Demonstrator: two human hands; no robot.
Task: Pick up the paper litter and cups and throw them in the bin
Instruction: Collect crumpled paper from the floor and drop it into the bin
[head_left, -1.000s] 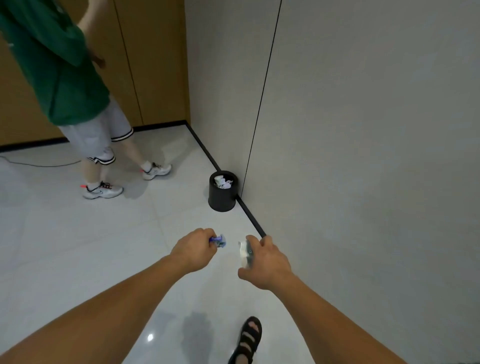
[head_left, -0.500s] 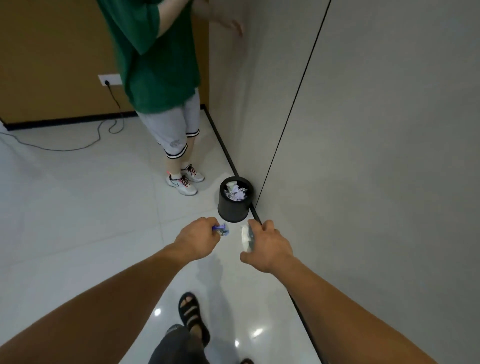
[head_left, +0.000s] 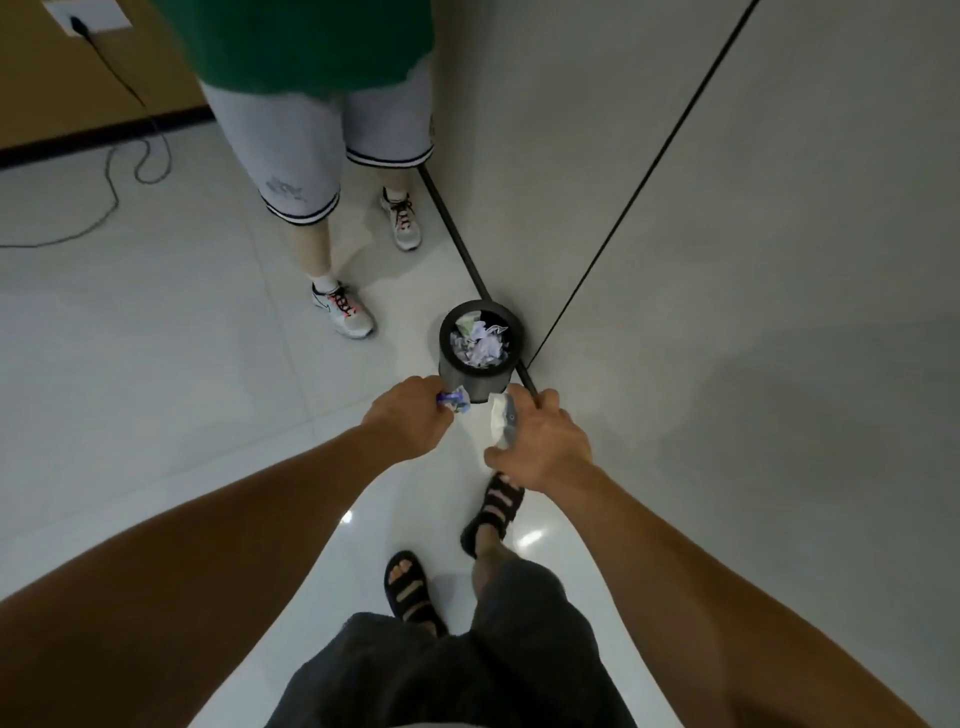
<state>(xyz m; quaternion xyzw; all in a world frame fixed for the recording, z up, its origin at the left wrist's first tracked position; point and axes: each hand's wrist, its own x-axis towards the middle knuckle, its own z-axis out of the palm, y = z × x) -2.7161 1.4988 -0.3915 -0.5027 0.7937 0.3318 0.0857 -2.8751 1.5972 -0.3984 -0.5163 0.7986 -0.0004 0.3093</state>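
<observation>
A small black bin (head_left: 445, 364) stands on the floor against the grey wall, with crumpled paper (head_left: 480, 344) inside. My left hand (head_left: 408, 423) grips a crumpled blue-and-white paper scrap (head_left: 455, 402) just short of the bin's near side. My right hand (head_left: 540, 447) holds a white paper cup (head_left: 500, 421) on its side, also just in front of the bin. Both hands are side by side, a little apart.
A person in a green shirt and grey shorts (head_left: 311, 140) stands just beyond the bin, sneakers (head_left: 343, 309) close to it. A black cable (head_left: 111, 176) trails from a wall socket at the far left. The grey wall (head_left: 753, 312) runs along the right.
I have walked closer to the bin; it now sits right beyond my hands. The other person is nearer in view. Both hands still hold their litter.
</observation>
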